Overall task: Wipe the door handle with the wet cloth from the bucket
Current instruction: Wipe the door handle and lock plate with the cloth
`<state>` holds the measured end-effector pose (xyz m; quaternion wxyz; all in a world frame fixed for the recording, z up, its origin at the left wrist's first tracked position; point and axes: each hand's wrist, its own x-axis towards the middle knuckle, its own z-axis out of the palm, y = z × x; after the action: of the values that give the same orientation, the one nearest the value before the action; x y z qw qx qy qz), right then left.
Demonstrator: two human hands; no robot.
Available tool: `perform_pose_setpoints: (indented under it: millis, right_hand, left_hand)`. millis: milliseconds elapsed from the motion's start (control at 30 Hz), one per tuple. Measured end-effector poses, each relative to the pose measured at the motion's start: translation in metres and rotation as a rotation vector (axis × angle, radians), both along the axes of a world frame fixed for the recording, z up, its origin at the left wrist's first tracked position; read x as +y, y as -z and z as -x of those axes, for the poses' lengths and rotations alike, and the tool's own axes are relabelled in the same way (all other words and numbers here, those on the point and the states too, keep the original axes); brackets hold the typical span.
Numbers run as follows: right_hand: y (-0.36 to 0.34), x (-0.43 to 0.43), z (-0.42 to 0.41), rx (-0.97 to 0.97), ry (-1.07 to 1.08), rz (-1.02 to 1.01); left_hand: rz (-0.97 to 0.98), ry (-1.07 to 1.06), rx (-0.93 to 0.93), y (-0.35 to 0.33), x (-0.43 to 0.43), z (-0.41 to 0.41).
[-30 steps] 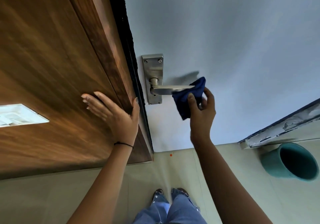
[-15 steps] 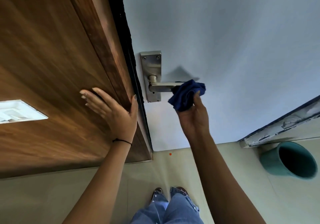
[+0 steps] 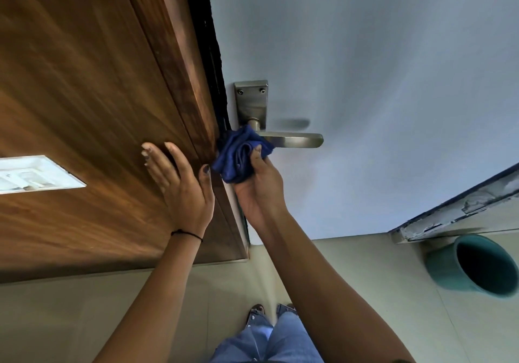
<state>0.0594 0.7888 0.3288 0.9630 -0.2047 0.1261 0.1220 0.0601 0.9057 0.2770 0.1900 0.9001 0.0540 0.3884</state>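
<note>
A metal lever door handle (image 3: 292,139) with a rectangular backplate sits on the pale blue-grey door face (image 3: 365,81). My right hand (image 3: 259,185) is shut on a bunched dark blue cloth (image 3: 238,154), pressed against the inner end of the lever, near its pivot. The cloth hides that end of the lever. My left hand (image 3: 179,182) lies flat with fingers spread on the brown wooden panel (image 3: 84,95), its thumb at the panel's edge. A teal bucket (image 3: 474,267) stands on the floor at the lower right.
A white rectangular switch plate (image 3: 31,174) is set in the wooden panel at the left. A worn grey sill or frame edge (image 3: 460,208) runs above the bucket. My feet and jeans (image 3: 269,337) stand on the beige tiled floor below.
My right hand has slid the cloth leftwards along the lever, from its free tip to the pivot end, leaving the tip uncovered. My left hand has stayed on the wooden panel.
</note>
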Motion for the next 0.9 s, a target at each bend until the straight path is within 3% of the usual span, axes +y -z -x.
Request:
perform_pose_setpoints:
  millis: [367,533,600,633,733,800,900]
  right_hand:
    - [-0.010,-0.023,0.004,0.106,-0.206,-0.277]
    - [-0.017,-0.045,0.023,0.041,-0.217,-0.126]
    - [-0.026,-0.057,0.030,-0.043,-0.143,0.111]
    - [-0.031,-0.062,0.032,-0.107,-0.052,0.357]
    - [-0.037,-0.071,0.027,-0.433,0.240,1.378]
    - [-0.033,-0.068,0.017,-0.644,0.320,1.895]
    - [-0.034,-0.051,0.003,-0.784,0.249,2.275]
  left_hand:
    - [-0.012,-0.042,-0.006,0.003,-0.001,-0.002]
    - [-0.041,-0.030,-0.004,0.003,0.001,-0.002]
    - [-0.049,-0.037,-0.012,0.004,0.001,-0.002]
    - [-0.052,-0.042,-0.011,0.004,0.001,-0.002]
    - [-0.049,-0.054,0.001,0.005,0.000,-0.002]
    - [-0.036,-0.052,0.005,0.006,0.000,-0.003]
    - [-0.059,-0.073,0.000,0.007,0.000,-0.004]
